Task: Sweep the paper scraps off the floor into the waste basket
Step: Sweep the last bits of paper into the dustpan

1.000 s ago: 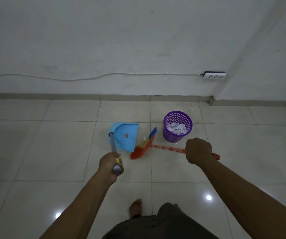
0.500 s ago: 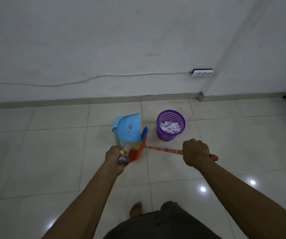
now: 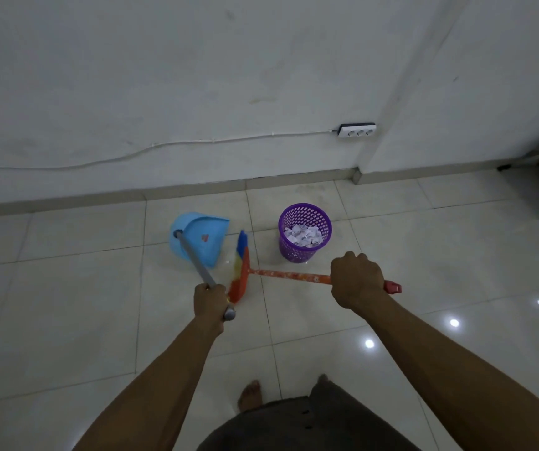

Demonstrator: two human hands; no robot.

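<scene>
The blue dustpan [image 3: 209, 247] sits on the floor [image 3: 66, 304], and the left hand [image 3: 211, 304] is curled tight round its grey handle [image 3: 196, 266]. The broom [image 3: 241, 275] head stands just beside the pan. The purple basket [image 3: 305, 252] stands near it, partly full of white paper scraps [image 3: 304, 236], and the right hand [image 3: 357, 279] is closed round the broom's stick.

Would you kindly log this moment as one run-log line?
left hand: grips dustpan handle | right hand: grips broom handle | broom head: beside dustpan | waste basket: paper scraps inside
</scene>
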